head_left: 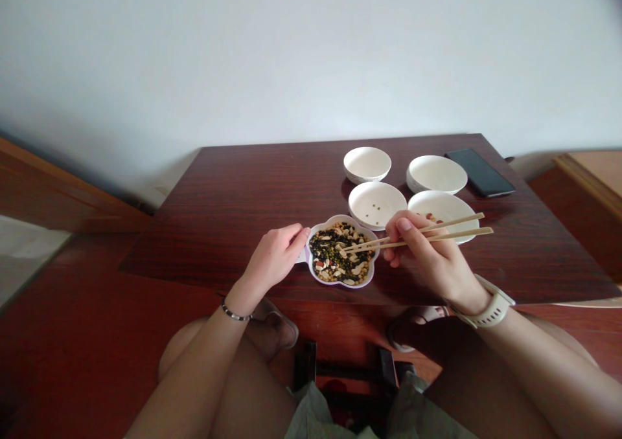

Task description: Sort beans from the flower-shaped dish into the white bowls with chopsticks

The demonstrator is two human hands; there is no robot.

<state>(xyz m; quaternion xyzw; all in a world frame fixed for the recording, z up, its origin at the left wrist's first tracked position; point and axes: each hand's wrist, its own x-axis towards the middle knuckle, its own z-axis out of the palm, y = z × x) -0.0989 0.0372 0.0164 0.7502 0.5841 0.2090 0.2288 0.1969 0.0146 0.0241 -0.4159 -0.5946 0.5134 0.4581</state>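
My left hand [276, 252] is closed on the short handle of a flower-shaped dish [335, 282] near the table's front edge. Mixed dark and green beans, yellow beans and pale nuts [357, 270] fill the dish. A pair of chopsticks [437, 227] is gripped in my right hand [422, 248], their tips down among the beans near the dish's middle. Just behind the dish stands a white bowl [367, 199] with several small green beans in it. Partly behind my right hand, another white bowl [451, 202] holds a few reddish-brown and pale pieces.
Farther back on the dark wooden table [253, 193] are two more white bowls, one on the left [367, 164] and one on the right [436, 173]. A black tablet-like device [480, 171] lies at the back right. A white wall [291, 57] rises behind the table.
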